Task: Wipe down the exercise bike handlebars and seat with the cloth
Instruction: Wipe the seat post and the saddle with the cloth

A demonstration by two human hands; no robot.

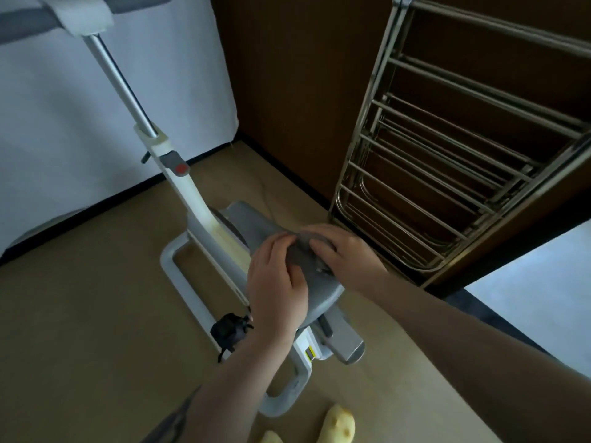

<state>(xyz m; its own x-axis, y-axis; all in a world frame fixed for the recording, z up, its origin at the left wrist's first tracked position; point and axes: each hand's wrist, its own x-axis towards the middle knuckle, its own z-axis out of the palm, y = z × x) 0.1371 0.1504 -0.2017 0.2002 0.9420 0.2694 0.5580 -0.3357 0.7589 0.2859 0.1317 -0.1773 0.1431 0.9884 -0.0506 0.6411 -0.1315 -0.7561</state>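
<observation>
hands: 2, both at centre of frame on the seat
left hand: lies over the left side of the seat, fingers bent onto the cloth, thumb side toward the rear edge
right hand: fingers curled down on the cloth from the right, pressing it to the seat
cloth: 1, grey, bunched, between the 2 hands on top of the seat
seat: 1, grey, centre of frame, mostly covered by hands and cloth
exercise bike: 1, white and grey frame, post running from centre to upper left
handlebars: upper left corner, blurred, grey grips with a white centre; count of grips unclear
red dot: 1, on a grey patch on the post
pedal: 1 seen, black, lower centre left of the seat
label: 1 yellow-and-black sticker under the seat, text too small to read
drying rack: 1, metal, folded, leaning at right against brown wall
slippers: 2 yellow, bottom edge
floor: tan
brands: none readable
</observation>
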